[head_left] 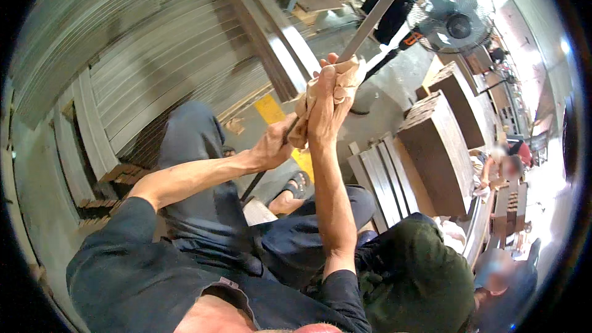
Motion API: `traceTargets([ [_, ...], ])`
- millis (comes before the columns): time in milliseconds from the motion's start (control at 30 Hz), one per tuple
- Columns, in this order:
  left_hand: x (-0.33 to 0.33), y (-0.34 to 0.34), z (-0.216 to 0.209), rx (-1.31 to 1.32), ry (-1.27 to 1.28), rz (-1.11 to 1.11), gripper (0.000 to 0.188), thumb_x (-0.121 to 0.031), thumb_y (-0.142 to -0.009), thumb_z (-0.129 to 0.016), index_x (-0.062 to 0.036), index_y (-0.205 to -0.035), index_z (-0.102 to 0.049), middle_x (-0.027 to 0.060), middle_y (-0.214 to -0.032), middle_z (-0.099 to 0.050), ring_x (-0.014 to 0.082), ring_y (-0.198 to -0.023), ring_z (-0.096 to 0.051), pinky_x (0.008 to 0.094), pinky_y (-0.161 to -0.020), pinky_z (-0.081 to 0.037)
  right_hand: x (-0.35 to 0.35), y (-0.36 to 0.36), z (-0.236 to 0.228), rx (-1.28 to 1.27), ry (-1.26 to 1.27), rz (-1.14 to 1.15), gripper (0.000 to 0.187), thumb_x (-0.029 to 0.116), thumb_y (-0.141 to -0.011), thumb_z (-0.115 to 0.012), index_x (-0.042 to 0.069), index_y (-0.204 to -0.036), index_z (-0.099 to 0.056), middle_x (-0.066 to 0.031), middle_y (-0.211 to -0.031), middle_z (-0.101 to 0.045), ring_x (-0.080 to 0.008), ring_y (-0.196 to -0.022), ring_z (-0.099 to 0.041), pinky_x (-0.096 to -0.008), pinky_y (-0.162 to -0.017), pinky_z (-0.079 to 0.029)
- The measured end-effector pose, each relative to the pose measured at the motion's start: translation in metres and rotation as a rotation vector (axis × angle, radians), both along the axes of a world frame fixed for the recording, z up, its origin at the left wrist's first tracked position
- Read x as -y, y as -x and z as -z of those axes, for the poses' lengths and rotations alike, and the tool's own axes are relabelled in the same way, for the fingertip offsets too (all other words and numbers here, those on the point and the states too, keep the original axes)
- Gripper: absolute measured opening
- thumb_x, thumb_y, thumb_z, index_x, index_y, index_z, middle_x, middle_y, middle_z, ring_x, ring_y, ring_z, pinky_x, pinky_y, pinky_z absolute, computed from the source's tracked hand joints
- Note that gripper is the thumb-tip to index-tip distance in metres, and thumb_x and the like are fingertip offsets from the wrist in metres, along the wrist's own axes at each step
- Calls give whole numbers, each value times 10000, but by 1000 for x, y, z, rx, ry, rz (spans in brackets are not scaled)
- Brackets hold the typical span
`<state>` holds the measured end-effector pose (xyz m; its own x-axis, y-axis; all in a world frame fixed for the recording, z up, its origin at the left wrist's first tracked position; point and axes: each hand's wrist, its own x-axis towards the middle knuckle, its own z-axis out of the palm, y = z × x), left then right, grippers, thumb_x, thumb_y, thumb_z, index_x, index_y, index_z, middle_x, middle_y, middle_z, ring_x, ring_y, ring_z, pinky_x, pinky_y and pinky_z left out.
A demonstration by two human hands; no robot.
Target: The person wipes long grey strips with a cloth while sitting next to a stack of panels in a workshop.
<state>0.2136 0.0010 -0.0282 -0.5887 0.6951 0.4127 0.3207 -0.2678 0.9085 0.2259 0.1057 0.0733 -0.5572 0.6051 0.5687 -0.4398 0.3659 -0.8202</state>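
Nearest: a long, narrow bar (379, 15) slants up from between the person's bent legs (197, 197). Left hand (275, 146) sits low on it — fingers (288, 126) curled in, pinching the bar at the lower edge of a crumpled tan pad (349, 80), cloth or paper, cannot tell which. Right hand (324, 105) just above, fingers folded over the pad and clasping it around the bar, thumb laid along the top. Work in hand looks like rubbing the bar down; judged under way, not finished, since the pad sits mid-length and the upper stretch runs bare toward the top edge. Which stretches are done, cannot tell — no clear difference in surface shows. Past the hands: a broad stack of grey strips (172, 55) to the left, pale strips (377, 176) and a brown stack (441, 154) to the right. Whether any are finished or waiting is unclear. Farther off, a black fan (453, 21).
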Motion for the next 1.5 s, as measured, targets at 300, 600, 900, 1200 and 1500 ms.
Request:
traceTargets([
  [300,23,-23,16,-183,123,148,519,-8,-879,-521,56,-1383,-413,326,-1272,-547,443,-1193,-550,433,-988,-456,-133,-3,-159,-247,29,22,364,350,-947,-620,35,-1102,-519,-112,-972,-621,-245,-858,-647,-360,-698,-579],
  [600,12,-2,3,-131,282,106,472,-41,-872,-576,65,-1322,-480,262,-1127,-617,367,-1033,-616,395,-965,-456,-80,-22,-47,-66,-106,202,195,196,-993,-479,38,-1041,-583,-59,-925,-621,-188,-856,-581,-368,-754,-480],
  [900,0,9,-56,-272,-95,-235,399,-22,-904,-548,47,-1297,-536,116,-1141,-644,201,-1020,-609,318,-920,-467,42,-61,102,65,231,-61,337,192,-997,-515,-23,-1256,-498,-107,-1086,-588,-196,-990,-551,-339,-862,-472],
  [1200,14,57,-171,-227,-295,-510,269,-104,-926,-628,-11,-1179,-635,64,-1028,-684,125,-860,-635,278,-815,-508,93,-123,141,421,-110,-175,774,85,-815,-711,4,-1472,-310,-218,-1297,-519,-359,-1200,-537,-390,-1012,-432],
  [1500,31,31,-95,-215,-360,-440,872,-27,-810,-653,15,-1537,-172,85,-1199,-560,99,-907,-587,253,-826,-510,69,-134,65,811,79,-465,290,160,-870,-687,38,-1128,-635,-109,-842,-700,-161,-678,-625,-315,-637,-515],
])
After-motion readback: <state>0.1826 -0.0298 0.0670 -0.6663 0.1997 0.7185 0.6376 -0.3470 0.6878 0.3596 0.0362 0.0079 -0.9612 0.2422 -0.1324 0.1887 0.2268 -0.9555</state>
